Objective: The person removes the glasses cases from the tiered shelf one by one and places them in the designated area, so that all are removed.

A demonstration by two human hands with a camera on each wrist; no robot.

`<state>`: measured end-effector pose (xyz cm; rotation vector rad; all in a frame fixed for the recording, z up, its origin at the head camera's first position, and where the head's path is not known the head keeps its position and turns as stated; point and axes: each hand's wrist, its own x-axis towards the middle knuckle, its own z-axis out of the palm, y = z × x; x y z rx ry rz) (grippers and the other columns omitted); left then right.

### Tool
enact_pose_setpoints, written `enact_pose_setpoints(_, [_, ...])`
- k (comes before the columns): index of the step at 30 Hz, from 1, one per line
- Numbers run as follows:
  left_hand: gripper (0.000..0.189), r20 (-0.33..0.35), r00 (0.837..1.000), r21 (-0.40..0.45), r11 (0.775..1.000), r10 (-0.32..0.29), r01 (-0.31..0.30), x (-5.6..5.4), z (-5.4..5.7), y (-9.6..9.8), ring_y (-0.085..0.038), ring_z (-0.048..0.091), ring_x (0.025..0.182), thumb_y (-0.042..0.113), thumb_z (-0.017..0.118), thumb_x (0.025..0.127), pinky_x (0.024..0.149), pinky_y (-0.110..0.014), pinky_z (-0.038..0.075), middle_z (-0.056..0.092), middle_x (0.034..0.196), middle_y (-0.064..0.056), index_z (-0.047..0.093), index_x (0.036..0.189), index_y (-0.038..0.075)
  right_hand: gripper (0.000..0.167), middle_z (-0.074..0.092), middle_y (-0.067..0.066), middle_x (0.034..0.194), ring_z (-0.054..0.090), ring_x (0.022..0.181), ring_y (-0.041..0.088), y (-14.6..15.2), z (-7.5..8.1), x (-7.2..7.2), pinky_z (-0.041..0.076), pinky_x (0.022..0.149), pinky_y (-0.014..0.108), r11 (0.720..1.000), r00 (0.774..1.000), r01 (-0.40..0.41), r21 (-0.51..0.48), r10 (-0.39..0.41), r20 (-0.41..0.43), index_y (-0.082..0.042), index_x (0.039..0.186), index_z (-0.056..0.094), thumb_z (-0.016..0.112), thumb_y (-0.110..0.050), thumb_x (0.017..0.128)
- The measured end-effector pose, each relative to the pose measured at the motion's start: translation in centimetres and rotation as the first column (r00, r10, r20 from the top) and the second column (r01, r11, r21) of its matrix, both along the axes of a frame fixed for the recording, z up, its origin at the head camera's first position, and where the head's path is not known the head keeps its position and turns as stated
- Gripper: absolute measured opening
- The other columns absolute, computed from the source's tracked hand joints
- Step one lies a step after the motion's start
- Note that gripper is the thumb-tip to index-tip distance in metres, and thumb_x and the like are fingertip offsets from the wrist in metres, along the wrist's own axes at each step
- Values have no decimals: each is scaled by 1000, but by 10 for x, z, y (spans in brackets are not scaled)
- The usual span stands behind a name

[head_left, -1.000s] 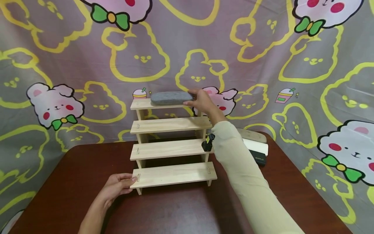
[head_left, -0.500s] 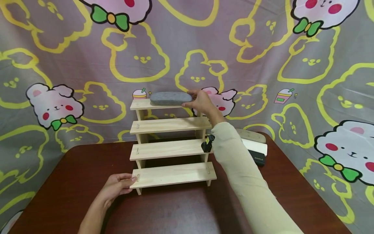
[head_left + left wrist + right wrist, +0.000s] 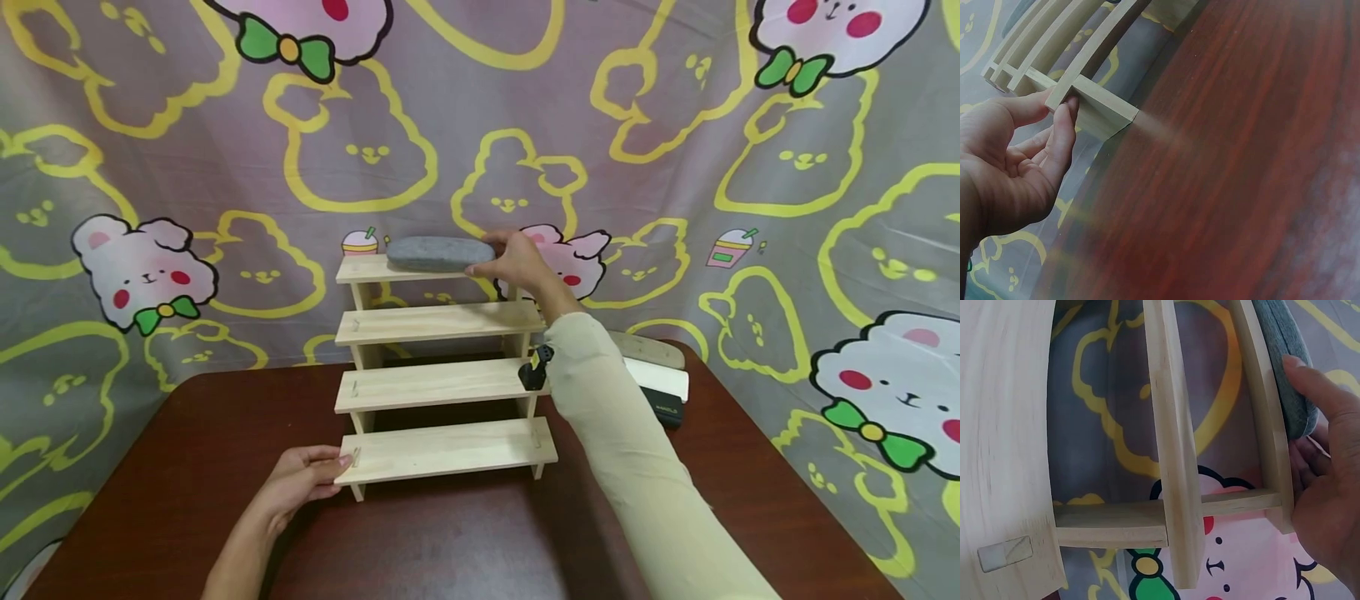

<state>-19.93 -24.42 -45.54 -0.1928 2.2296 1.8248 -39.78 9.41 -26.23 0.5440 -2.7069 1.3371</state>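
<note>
A wooden shelf rack with stepped tiers [image 3: 450, 448] stands on the table. On its top tier lies a long grey-blue fabric case, like a glasses case [image 3: 438, 252]. My right hand [image 3: 517, 265] holds the right end of this case; in the right wrist view the thumb lies on the case [image 3: 1288, 375] and the other fingers are partly hidden behind it. My left hand [image 3: 303, 475] pinches the left end of the lowest tier. In the left wrist view thumb and fingers grip that board's corner [image 3: 1063, 94].
Right of the rack, partly behind the right sleeve [image 3: 622, 450], lie a brown case [image 3: 648, 350], a white one [image 3: 660, 377] and a black one [image 3: 663, 407]. A small black device [image 3: 535, 368] shows beside the sleeve. A patterned cloth [image 3: 225, 167] hangs behind the dark red table [image 3: 202, 433].
</note>
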Motion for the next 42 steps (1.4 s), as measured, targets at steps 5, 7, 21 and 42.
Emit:
enact_pose_setpoints(5, [50,3,1000,0,1000,4,-4,0,1,1,-4,65,74,15,65,98,65,-18,59,68,88,5,51,132,-19,68,58,15,135,55,122,28,3,-3,1,51,103,45,999,1000,19,-36,-19,-1,-7,138,57,87,-26,80])
enact_pose_setpoints(7, [50,0,1000,0,1000,4,-4,0,1,1,-4,65,74,15,65,98,65,-18,59,68,88,5,52,132,-19,67,58,13,132,54,119,27,5,-5,1,51,101,44,998,1000,29,-60,-29,2,-8,136,58,88,-26,79])
enact_pose_setpoints(21, [49,-3,1000,19,1000,-6,6,2,2,3,-4,65,74,13,65,98,66,-18,59,68,88,5,51,131,-20,60,59,5,107,56,99,21,12,-6,10,50,83,32,982,997,64,-180,-69,-22,-9,127,62,90,-23,76])
enact_pose_setpoints(42, [49,-6,1000,11,1000,-8,8,1,1,0,-4,65,75,15,65,98,66,-19,59,68,89,6,52,132,-19,56,63,7,108,59,95,18,27,-4,17,51,67,26,975,995,41,-220,-59,-78,-8,128,62,86,-21,80])
